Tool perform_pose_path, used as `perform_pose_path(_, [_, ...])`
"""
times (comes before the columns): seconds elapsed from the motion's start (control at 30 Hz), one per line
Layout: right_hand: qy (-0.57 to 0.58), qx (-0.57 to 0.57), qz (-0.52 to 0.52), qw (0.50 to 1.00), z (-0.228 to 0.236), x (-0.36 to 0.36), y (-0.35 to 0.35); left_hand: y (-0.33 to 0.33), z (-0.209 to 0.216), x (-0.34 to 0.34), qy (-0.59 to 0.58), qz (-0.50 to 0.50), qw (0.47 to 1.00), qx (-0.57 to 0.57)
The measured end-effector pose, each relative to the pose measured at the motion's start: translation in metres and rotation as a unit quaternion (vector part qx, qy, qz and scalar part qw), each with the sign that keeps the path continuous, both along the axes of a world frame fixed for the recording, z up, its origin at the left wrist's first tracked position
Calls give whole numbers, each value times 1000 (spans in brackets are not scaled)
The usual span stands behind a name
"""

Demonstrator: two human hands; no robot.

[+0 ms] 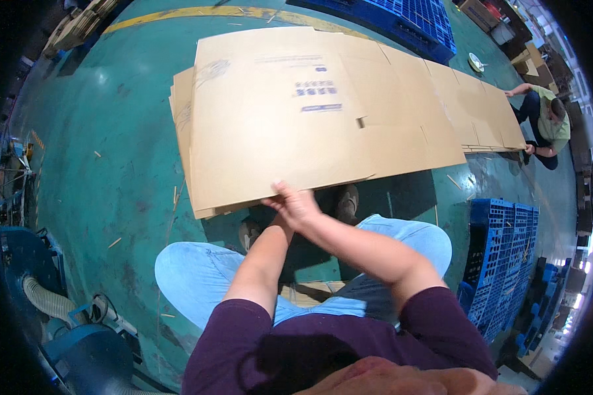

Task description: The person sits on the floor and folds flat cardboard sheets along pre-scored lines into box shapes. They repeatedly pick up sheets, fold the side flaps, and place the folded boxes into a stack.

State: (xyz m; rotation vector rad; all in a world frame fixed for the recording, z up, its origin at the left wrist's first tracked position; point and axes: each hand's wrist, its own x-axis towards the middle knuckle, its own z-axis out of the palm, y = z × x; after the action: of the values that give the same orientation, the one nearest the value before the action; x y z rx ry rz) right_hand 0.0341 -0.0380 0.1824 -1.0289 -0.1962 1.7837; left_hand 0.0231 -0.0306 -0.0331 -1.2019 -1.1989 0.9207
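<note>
A stack of flattened cardboard boxes (270,131) lies in front of me, with printed marks on its top sheet. My right hand (298,207) is at the stack's near edge, its fingers closed on the edge of the top cardboard sheet. My left forearm (260,260) reaches up beneath my right wrist. The fingers of my left hand are hidden behind my right hand and the cardboard edge. More flattened cardboard (478,108) stretches off to the right, where a co-worker (547,122) crouches with both hands at its far end.
A blue plastic pallet (501,257) stands to my right, and another blue pallet (402,23) lies at the back. Blue machinery with a ribbed hose (49,299) stands at the lower left. Scraps litter the green floor (112,164). A bowl (476,62) sits near the co-worker.
</note>
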Motion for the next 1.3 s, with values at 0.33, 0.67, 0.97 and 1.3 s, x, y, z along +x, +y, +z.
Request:
perform_pose_path(0.33, [-13, -344, 363, 866, -140, 11, 33, -94, 69, -43, -773, -230, 440, -395])
perform_pose_path(0.67, [-352, -397, 125, 838, -98, 379, 33, 21, 128, -68, -774, -194, 547, -252])
perform_pose_path(0.97, [-529, 170, -239, 796, 7, 379, 19, 26, 77, -69, -720, -233, 572, -315])
perform_pose_path(1.3, [-826, 406, 355, 164, -27, 105, 44, 30, 53, -62, -752, -212, 555, -286])
